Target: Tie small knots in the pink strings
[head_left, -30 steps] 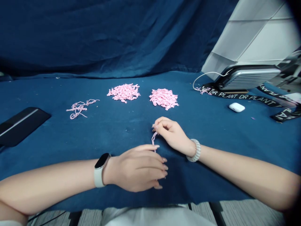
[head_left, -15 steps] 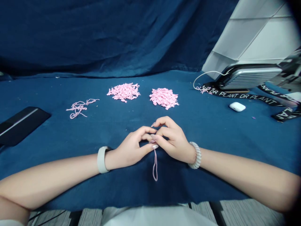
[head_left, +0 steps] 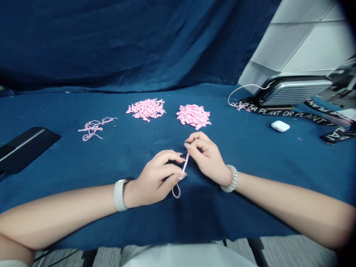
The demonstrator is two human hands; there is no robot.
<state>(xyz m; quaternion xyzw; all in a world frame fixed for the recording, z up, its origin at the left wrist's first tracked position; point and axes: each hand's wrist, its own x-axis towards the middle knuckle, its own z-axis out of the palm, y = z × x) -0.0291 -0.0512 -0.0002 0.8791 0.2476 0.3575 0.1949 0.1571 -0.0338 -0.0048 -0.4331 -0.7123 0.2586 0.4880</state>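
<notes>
A length of pink yarn (head_left: 185, 163) runs between my two hands over the front of the blue cloth. My left hand (head_left: 160, 178) pinches it between thumb and fingers, and a small loop droops below the thumb. Higher up and to the right, my right hand (head_left: 207, 157) grips the upper end between thumb and fingertips. The stretch between them looks taut and slanted. Beyond my hands lie two heaps of small pink knotted pieces, the left heap (head_left: 146, 109) and the right heap (head_left: 194, 115).
Loose pink yarn (head_left: 93, 129) lies tangled at the left, near a black flat object (head_left: 27, 148). On the right are a white earbud case (head_left: 280, 126), a lettered black ribbon (head_left: 289, 113) and a silver ridged device (head_left: 300, 92) with a white cable. Blue cloth (head_left: 111, 222) covers the table.
My right hand has moved up and away from the left, drawing the yarn out between them. My left hand has dropped slightly, and the hanging loop is shorter.
</notes>
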